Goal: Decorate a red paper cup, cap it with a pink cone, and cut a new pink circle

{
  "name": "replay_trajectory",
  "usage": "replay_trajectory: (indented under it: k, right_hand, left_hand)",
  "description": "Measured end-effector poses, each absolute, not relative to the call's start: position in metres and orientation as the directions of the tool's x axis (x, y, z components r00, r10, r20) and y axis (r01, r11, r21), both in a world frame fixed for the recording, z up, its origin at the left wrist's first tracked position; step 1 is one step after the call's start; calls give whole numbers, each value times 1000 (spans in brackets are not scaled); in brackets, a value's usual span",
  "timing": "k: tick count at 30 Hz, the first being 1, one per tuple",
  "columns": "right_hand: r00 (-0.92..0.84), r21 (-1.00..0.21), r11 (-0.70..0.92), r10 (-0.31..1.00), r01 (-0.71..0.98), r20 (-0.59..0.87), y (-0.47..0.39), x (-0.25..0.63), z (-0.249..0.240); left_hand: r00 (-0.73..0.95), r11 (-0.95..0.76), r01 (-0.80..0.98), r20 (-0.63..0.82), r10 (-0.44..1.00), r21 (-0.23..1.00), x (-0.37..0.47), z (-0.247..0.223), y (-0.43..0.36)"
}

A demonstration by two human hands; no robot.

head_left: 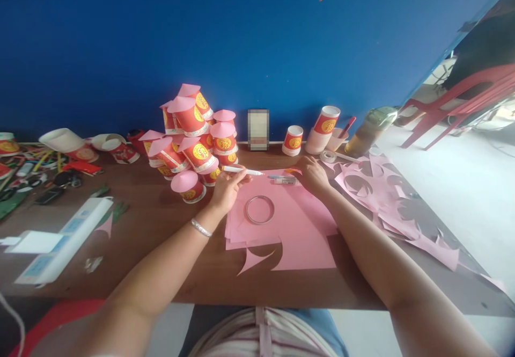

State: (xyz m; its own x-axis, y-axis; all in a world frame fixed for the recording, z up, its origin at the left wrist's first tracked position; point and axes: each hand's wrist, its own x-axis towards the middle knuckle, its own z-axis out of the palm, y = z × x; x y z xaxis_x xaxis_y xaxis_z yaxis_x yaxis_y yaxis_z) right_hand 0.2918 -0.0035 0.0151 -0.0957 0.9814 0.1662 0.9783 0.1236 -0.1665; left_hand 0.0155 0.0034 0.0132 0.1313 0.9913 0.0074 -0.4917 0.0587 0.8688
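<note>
My left hand (pixel 230 188) pinches a white pen (pixel 243 170), which lies nearly level over the top left of the pink paper sheets (pixel 306 233). A metal ring (pixel 260 210) rests flat on the sheets. My right hand (pixel 314 175) is at the sheets' upper right corner, its fingers bent; what is under them, if anything, is hidden. Just left of it a clear capped pen or tube (pixel 285 181) lies on the paper. Cut edges curve along the lower side of the sheets, beside a loose pink scrap (pixel 254 260).
Red cups with pink paper cones (pixel 197 150) are stacked behind my left hand. Plain-topped red cups (pixel 293 140), tape (pixel 328 156) and a bottle (pixel 370 129) stand at the back right. Pink offcuts (pixel 386 196) cover the right side; a power strip (pixel 66 241) lies left.
</note>
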Motion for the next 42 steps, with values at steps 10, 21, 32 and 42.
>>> replay_trajectory:
  k: [10,21,32,42]
  right_hand:
    - [-12,-268,29,998,963,66,5,291,21]
    - [42,-495,40,987,868,155,6,290,18]
    - [-64,-331,100,991,938,119,-1,288,9]
    - [-60,-303,71,997,950,45,18,271,28]
  left_hand:
    - [180,100,-430,-24,983,897,19,9,-3]
    - [180,118,-419,-45,983,900,16,10,-2]
    - [202,133,-398,-54,978,908,17,5,-1]
    - [216,101,-440,-3,976,892,16,4,-1]
